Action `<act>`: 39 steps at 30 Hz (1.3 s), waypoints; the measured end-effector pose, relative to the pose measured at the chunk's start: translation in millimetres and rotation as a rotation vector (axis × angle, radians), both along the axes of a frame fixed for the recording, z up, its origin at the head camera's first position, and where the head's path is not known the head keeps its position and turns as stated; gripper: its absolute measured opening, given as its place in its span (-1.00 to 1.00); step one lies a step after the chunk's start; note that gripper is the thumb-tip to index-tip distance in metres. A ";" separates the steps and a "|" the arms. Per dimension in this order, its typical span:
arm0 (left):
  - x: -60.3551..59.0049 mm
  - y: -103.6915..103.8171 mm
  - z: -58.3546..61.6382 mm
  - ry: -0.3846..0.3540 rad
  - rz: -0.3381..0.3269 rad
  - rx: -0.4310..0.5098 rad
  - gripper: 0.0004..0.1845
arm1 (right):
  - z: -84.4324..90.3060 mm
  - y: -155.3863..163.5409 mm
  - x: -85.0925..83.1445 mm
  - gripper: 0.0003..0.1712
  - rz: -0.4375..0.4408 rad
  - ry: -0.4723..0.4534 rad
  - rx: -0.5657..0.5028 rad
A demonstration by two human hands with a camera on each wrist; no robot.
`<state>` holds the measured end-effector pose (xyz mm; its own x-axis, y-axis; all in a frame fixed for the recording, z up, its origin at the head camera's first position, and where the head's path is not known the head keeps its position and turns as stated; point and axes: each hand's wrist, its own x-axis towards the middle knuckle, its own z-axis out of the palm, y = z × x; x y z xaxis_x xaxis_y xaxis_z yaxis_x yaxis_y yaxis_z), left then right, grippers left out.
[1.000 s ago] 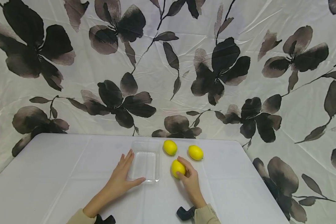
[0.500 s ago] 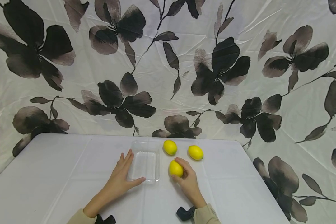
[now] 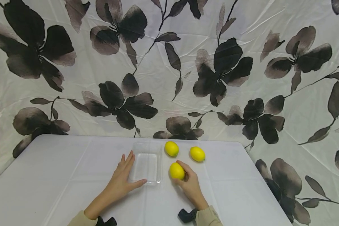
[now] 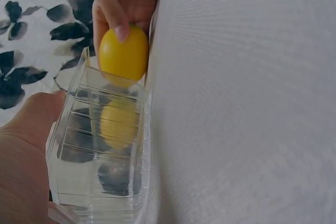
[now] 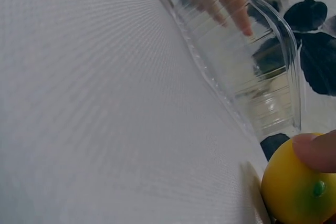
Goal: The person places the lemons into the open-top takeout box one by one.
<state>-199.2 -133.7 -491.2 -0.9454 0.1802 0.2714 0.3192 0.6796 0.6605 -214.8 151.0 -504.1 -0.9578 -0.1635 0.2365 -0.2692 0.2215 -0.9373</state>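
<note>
My right hand (image 3: 188, 182) grips a yellow lemon (image 3: 176, 171), thumb on its near side and fingers on its far side. The right wrist view shows that lemon (image 5: 296, 184) with a green stem end and my thumb over it. My left hand (image 3: 121, 180) lies along the left side of a clear plastic container (image 3: 159, 163), fingers straight and spread, thumb stretched along its near edge. In the left wrist view the container (image 4: 94, 182) has ribbed walls, and my left thumb (image 4: 42, 111) is at its rim. The gripped lemon is just right of the container.
Two more lemons lie near the table's far edge: one (image 3: 171, 148) close to the container's back right corner, another (image 3: 197, 154) farther right. A white cloth covers the table (image 3: 59, 175). A flower-printed sheet (image 3: 169, 78) hangs behind it.
My right hand and its lemon have shifted slightly left, toward the container. My left hand, the container and the other two lemons have not moved.
</note>
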 end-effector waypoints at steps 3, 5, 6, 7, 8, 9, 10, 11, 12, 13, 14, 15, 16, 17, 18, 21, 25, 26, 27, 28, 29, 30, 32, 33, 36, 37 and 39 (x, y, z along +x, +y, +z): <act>-0.5 0.0 -0.7 0.000 0.001 0.000 0.18 | 12.2 -3.5 5.4 -0.18 -0.019 -0.024 0.005; -0.8 -0.1 -1.3 0.002 0.002 -0.003 0.18 | 19.4 -5.3 8.4 -0.19 -0.029 -0.043 0.016; -0.8 -0.2 -1.5 0.005 0.002 -0.004 0.18 | 21.4 -5.9 9.2 -0.19 -0.030 -0.047 0.018; -0.9 -0.3 -1.6 0.008 0.001 -0.005 0.18 | 23.2 -6.5 10.4 -0.20 -0.030 -0.040 0.017; -0.9 -0.4 -1.8 0.013 0.000 -0.006 0.18 | 22.3 -6.9 9.9 -0.20 -0.030 -0.038 0.012; -0.9 -0.5 -1.9 0.015 0.000 -0.006 0.18 | 19.0 -6.9 8.4 -0.20 -0.032 -0.036 0.007; -0.8 -0.7 -2.2 0.017 0.001 -0.007 0.17 | 15.2 -6.8 6.7 -0.21 -0.036 -0.032 0.005; -0.8 -1.0 -2.3 0.018 0.001 -0.008 0.17 | 10.9 -6.6 4.6 -0.21 -0.038 -0.028 0.004; -0.7 -1.3 -2.4 0.020 0.001 -0.008 0.17 | 6.5 -6.5 2.6 -0.21 -0.042 -0.015 0.013; -0.6 -1.4 -2.6 0.019 0.000 -0.008 0.17 | 2.3 -6.2 0.8 -0.21 -0.047 -0.004 0.023; -0.5 -1.5 -2.9 0.019 0.001 -0.007 0.18 | -2.3 -5.6 -1.6 -0.20 -0.051 -0.005 0.025; -0.5 -1.6 -3.0 0.018 0.000 -0.006 0.18 | -5.9 -4.9 -3.4 -0.20 -0.059 -0.006 0.033; -0.5 -1.6 -3.1 0.021 0.000 -0.005 0.18 | -7.5 -4.3 -4.7 -0.21 -0.064 -0.003 0.036; -0.6 -1.6 -3.3 0.024 0.000 -0.005 0.18 | -8.6 -4.0 -5.9 -0.22 -0.069 0.002 0.036; -0.7 -1.6 -3.5 0.028 -0.001 -0.005 0.18 | -8.7 -3.8 -6.7 -0.23 -0.073 0.009 0.036; -0.6 -1.4 -2.6 0.039 0.000 -0.005 0.17 | 0.0 -5.4 -7.1 -0.30 -0.091 0.002 0.038; 0.8 0.4 -0.6 0.032 0.000 -0.003 0.17 | 7.2 -6.9 -11.3 -0.34 -0.120 0.015 0.068; 1.0 1.2 -0.1 0.032 0.001 -0.002 0.17 | 5.2 -6.4 -14.8 -0.33 -0.129 0.025 0.070; 1.1 2.0 0.2 0.033 0.000 0.000 0.17 | 5.4 -6.6 -16.8 -0.33 -0.138 0.035 0.068; 1.3 2.5 0.3 0.033 0.000 -0.002 0.16 | 8.2 -7.6 -17.6 -0.33 -0.146 0.036 0.066; 1.4 2.9 0.4 0.033 0.000 -0.003 0.16 | 10.7 -8.9 -19.1 -0.33 -0.154 0.037 0.064; 1.4 3.2 0.4 0.038 0.000 -0.004 0.16 | 13.6 -10.5 -20.6 -0.32 -0.163 0.038 0.063; 1.2 3.4 0.5 0.047 0.000 -0.008 0.16 | 20.6 -14.6 -23.9 -0.31 -0.177 0.041 0.063; 1.2 3.3 0.5 0.049 0.000 -0.010 0.16 | 24.4 -17.2 -25.8 -0.31 -0.184 0.039 0.066; 1.4 2.5 0.7 0.048 0.003 -0.012 0.16 | 35.6 -26.3 -32.4 -0.29 -0.187 0.036 0.073; 1.4 2.1 0.7 0.048 0.003 -0.014 0.16 | 39.5 -29.8 -34.4 -0.29 -0.183 0.034 0.076; 1.5 1.1 0.6 0.042 0.006 -0.017 0.16 | 46.5 -37.1 -38.9 -0.28 -0.172 0.030 0.094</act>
<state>-197.7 -132.6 -490.6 -0.9343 0.1800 0.3077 0.3425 0.6925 0.6349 -253.6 113.9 -457.6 -0.9662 -0.0205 0.2570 -0.2475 0.3527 -0.9024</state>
